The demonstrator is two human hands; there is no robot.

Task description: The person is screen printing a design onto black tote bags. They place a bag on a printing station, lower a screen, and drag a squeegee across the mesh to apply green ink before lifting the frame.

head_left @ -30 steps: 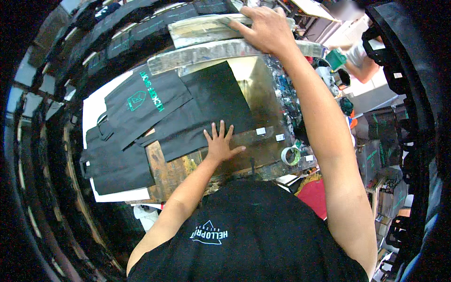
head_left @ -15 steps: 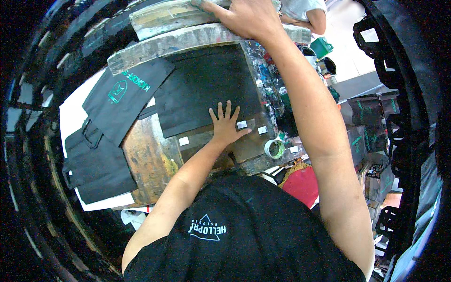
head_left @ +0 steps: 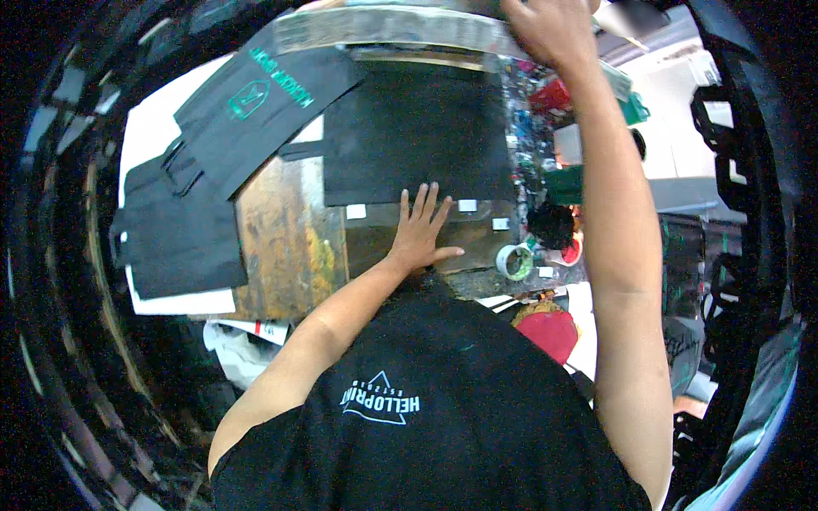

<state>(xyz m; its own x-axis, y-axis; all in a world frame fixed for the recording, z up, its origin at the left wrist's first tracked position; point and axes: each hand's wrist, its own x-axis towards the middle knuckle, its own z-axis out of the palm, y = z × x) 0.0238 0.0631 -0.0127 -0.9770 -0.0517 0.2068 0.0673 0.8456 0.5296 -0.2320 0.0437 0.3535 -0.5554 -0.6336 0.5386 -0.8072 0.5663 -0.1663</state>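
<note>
Left hand (head_left: 417, 236): nearer, fingers splayed
Right hand (head_left: 554, 32): grip indiscernible
Black bag (head_left: 417, 128): ahead of left hand, long axis left-right

Two hands show: the left hand (head_left: 416, 238), taken here as the clock's centre, and the right hand (head_left: 552, 34) at one o'clock. Three black bags can be counted on the table (head_left: 281, 230): one plain bag (head_left: 416, 128) at twelve, one green-printed bag (head_left: 281, 128) between ten and eleven, one lower bag (head_left: 179, 243) at nine. Four white squares (head_left: 467, 205) lie between nine and four; one tape roll (head_left: 502, 263) sits between three and four.
</note>
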